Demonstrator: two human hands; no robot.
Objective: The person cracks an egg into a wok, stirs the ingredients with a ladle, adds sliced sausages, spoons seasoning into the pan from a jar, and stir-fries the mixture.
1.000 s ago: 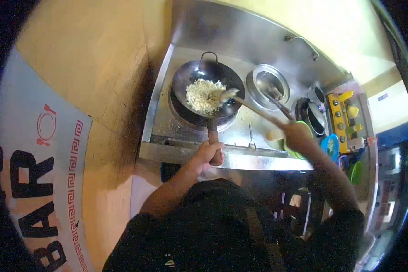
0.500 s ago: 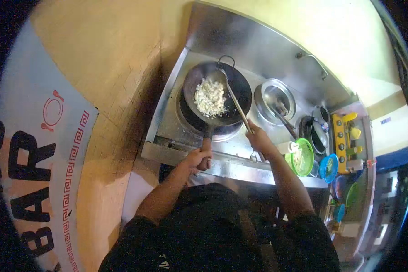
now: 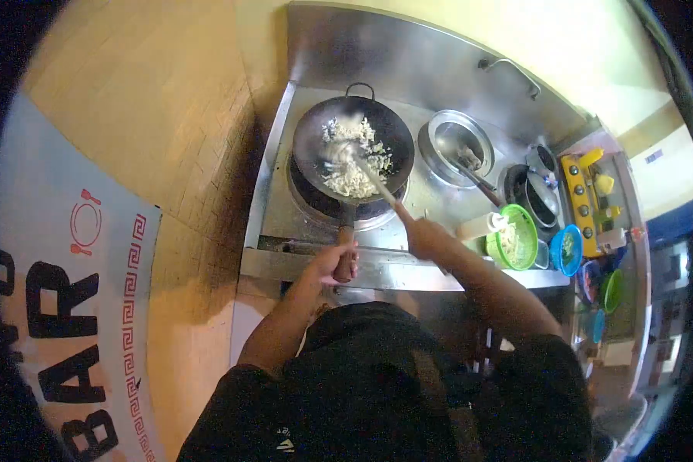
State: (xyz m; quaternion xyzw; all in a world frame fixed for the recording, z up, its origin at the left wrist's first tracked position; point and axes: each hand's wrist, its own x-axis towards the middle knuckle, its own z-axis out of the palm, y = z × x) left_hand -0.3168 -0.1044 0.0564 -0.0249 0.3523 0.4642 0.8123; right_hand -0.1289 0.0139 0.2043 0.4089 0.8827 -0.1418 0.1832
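A dark wok (image 3: pixel 393 127) sits on the burner, with chopped, pale, rice-like food (image 3: pixel 354 182) spread across its middle. My left hand (image 3: pixel 333 264) is closed round the wok's wooden handle (image 3: pixel 347 239) at the near side. Closed on the shaft of a long-handled ladle (image 3: pixel 379 185), my right hand (image 3: pixel 430 237) is to the right of the wok. The ladle's head is blurred by motion among the food.
Right of the wok stands a metal pot (image 3: pixel 431 158) with another long-handled utensil in it. A green basket (image 3: pixel 533 260), a white squeeze bottle (image 3: pixel 481 225) and a blue basket (image 3: pixel 577 266) line the right front. Behind rises a steel backsplash (image 3: pixel 408 58).
The ladle's head has swept from the wok's far side into the middle. The food has spread from one heap into scattered clumps. My left hand keeps its hold on the wok handle.
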